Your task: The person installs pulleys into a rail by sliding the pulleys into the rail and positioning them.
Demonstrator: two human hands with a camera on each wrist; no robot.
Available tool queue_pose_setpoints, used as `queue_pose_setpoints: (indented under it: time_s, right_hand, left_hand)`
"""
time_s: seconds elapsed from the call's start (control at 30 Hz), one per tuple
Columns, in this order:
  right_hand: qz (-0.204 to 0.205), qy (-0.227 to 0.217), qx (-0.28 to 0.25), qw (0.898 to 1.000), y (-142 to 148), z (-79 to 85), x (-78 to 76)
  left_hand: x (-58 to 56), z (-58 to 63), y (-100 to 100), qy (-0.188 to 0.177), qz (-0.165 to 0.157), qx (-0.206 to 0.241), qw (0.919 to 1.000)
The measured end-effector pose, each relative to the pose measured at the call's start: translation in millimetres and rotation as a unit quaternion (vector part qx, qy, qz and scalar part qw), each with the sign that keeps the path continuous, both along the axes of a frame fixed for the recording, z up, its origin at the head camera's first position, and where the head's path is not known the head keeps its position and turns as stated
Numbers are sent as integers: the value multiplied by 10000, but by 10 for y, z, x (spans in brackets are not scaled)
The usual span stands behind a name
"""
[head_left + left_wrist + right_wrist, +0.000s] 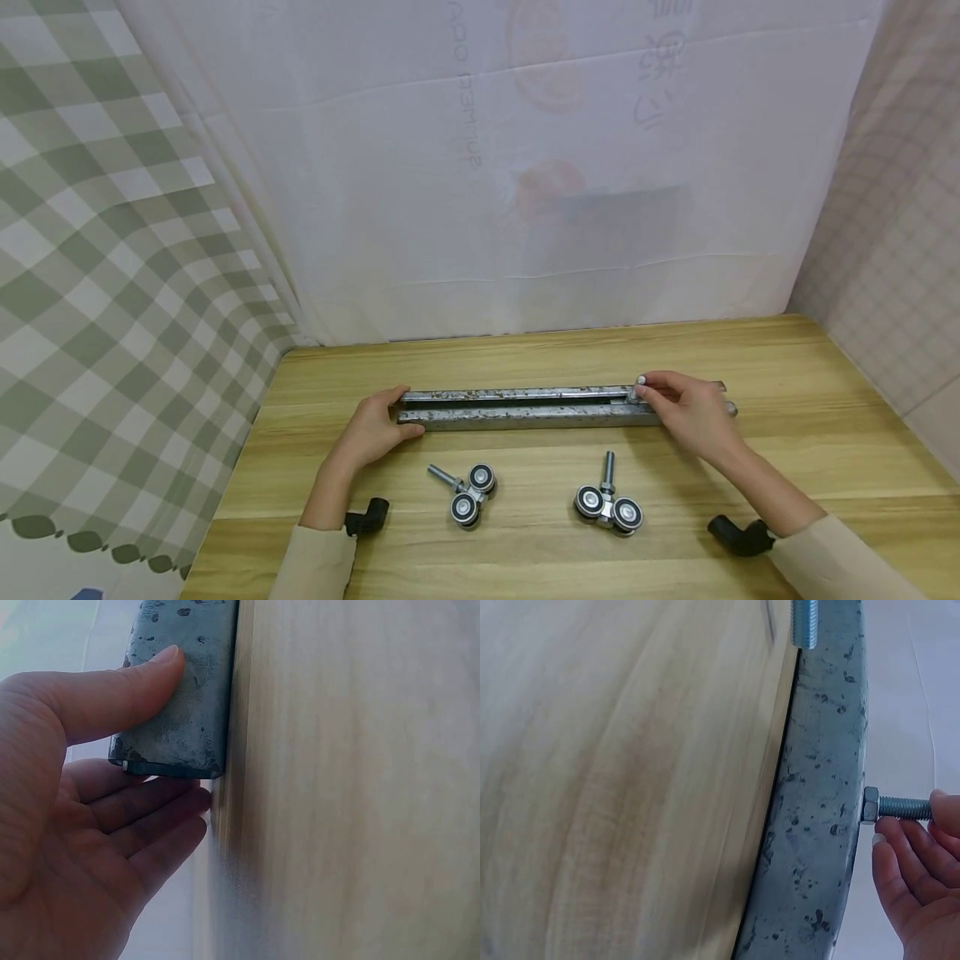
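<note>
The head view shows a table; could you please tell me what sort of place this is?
Probably a makeshift, screened-off workspace: a wood-grain tabletop bears a metal rail, and a printed white sheet hangs behind it.

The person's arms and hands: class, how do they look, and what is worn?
The left hand and right hand are bare. Plain beige sleeves cover the arms, stopping short of the wrists. A black, bent piece shows beside each sleeve's end.
</note>
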State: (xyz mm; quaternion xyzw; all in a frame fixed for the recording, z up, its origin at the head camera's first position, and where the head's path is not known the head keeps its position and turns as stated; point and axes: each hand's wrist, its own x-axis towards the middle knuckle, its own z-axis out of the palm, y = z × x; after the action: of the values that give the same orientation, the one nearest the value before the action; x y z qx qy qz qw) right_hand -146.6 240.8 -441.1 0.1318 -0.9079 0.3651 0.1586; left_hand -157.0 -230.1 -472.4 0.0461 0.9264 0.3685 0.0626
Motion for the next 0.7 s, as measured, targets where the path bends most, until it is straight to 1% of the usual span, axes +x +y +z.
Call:
queue_pose_setpoints:
  time_s: [0.1,0.57,0.7]
  right_hand:
    - [45,-47,18,10000,-25,4,-5]
    - [194,-149,60,9997,-121,15,-26]
    - [296,-184,67,9994,-162,8,-40]
  left_hand:
    - [-1,-1,-3,33,-27,-53,10000]
    - [-8,12,5,-2,-14,37,10000]
    - [-5,9,6,-21,-15,42,10000]
